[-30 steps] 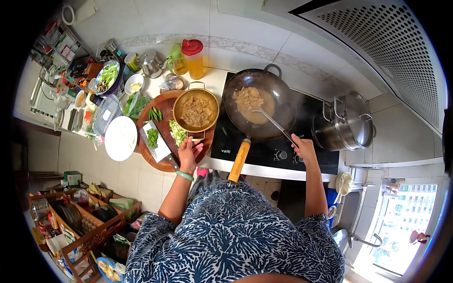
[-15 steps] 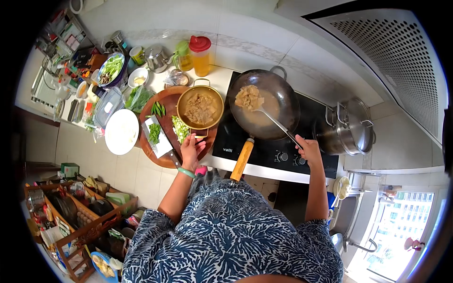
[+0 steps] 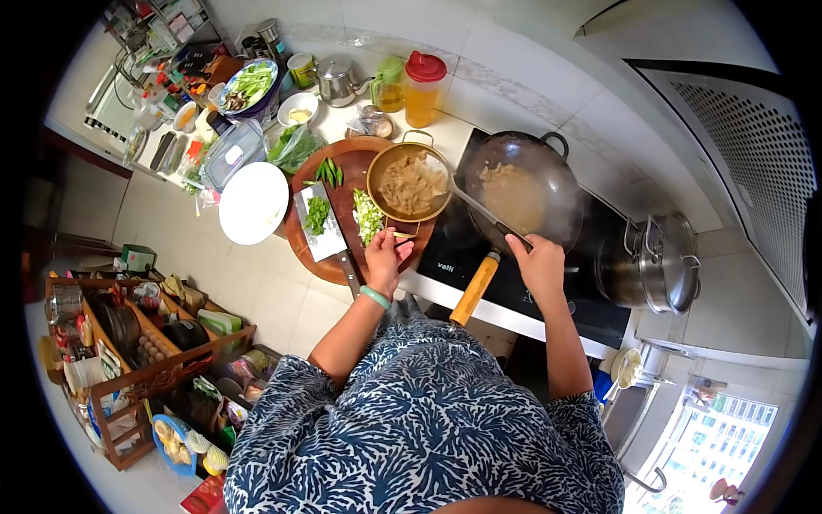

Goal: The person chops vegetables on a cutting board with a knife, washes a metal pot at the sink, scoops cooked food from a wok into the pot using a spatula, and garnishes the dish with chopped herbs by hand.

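Note:
My right hand is wrapped round the dark handle of a metal spatula, whose blade is over the golden pan. Brown cooked food fills much of that golden pan, and my left hand pinches its near handle. The pan stands on a round wooden board. Beside it lie chopped pale green pieces, and a cleaver with chopped greens on its blade. In the steaming wok on the stove, brown food and liquid remain.
The wok's wooden handle points toward my body. A steel pot stands right of the wok. Left of the board are a white plate and bagged greens. Behind are a red-lidded jug and a kettle.
The spatula has moved left from the wok to over the golden pan, and the food heap in the wok is smaller. My left hand stays at the pan's handle. The view has shifted.

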A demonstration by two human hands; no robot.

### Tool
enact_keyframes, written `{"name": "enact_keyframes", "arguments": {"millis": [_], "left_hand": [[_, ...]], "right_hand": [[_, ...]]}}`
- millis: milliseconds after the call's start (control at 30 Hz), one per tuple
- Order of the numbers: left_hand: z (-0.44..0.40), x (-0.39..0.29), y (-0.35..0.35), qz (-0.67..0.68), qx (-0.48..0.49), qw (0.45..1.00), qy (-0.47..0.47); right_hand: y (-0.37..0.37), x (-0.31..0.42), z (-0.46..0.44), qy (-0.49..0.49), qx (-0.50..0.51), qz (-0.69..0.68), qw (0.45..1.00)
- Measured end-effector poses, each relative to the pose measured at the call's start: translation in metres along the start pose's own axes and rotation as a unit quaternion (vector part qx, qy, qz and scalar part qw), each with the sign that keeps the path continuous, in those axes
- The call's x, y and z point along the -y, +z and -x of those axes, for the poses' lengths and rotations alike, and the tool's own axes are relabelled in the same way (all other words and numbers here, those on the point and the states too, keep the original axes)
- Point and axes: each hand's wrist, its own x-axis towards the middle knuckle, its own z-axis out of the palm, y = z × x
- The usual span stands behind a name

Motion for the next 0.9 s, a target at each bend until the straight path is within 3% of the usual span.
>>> {"name": "enact_keyframes", "arguments": {"millis": [33,133,267,333,367,400,467,500,567,767,900], "left_hand": [[0.000,0.000,0.001,0.003,-0.004,1.000,0.000],[0.001,0.001,0.001,0.010,-0.007,1.000,0.000],[0.001,0.005,0.000,0.018,-0.007,1.000,0.005],[0.001,0.005,-0.002,0.005,-0.005,1.000,0.007],[0.001,0.005,-0.002,-0.006,-0.005,1.000,0.011],[0.001,0.005,-0.002,-0.008,-0.010,1.000,0.009],[-0.003,0.007,-0.007,-0.015,-0.004,1.000,0.015],[-0.008,0.010,-0.011,-0.019,0.008,1.000,0.016],[0.002,0.007,-0.006,-0.021,0.008,1.000,0.012],[0.000,0.008,-0.005,-0.024,0.014,0.999,0.019],[-0.001,0.008,-0.007,-0.018,0.014,0.999,0.022]], "right_hand": [[0.002,0.002,0.001,-0.002,0.000,0.000,1.000],[0.010,0.001,0.008,-0.152,-0.124,0.118,0.973],[0.007,-0.003,0.013,-0.148,-0.150,0.115,0.971],[0.002,-0.010,0.012,-0.039,-0.077,0.008,0.996],[-0.001,-0.014,0.010,-0.033,-0.080,0.012,0.996],[-0.005,-0.020,0.007,0.089,0.010,-0.102,0.991],[-0.015,-0.035,0.003,0.297,0.142,-0.321,0.888],[-0.023,-0.046,0.002,0.302,0.133,-0.320,0.888],[-0.047,-0.074,0.006,0.353,0.165,-0.388,0.835],[-0.122,-0.137,0.008,0.380,0.109,-0.176,0.901],[-0.145,-0.167,-0.010,0.377,0.131,-0.091,0.912]]}}
